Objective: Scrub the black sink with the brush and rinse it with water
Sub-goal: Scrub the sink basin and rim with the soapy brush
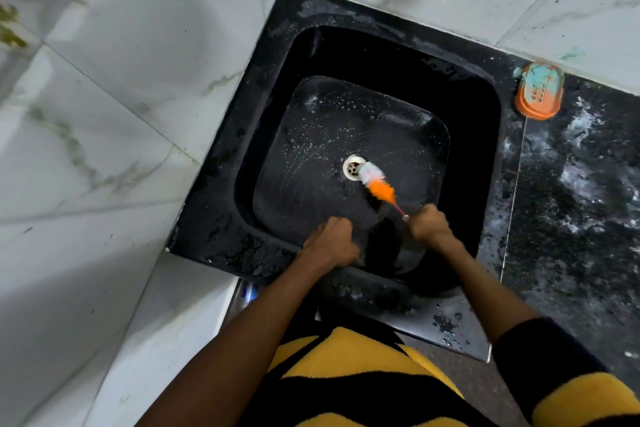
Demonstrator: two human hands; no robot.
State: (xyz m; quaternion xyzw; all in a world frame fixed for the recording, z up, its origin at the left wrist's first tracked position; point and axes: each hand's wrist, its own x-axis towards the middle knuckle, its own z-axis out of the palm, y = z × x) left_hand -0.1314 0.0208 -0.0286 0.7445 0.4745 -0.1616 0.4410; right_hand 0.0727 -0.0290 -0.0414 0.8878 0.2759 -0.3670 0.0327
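Scrubbing sink floor beside drain.
Right hand [428, 226] grips bottle brush [377, 185]; bristles point up-left to drain [353, 167]; left hand [330, 242] fisted, empty.

Black sink [270, 135], flecked with white suds around a silver drain [352, 168]. The brush [375, 184] shows white bristles at the tip, then bright orange. Orange soap dish [538, 94] smeared teal. White marble-veined tiles [138, 80], speckled black counter [581, 184], yellow-and-black striped top [346, 374].
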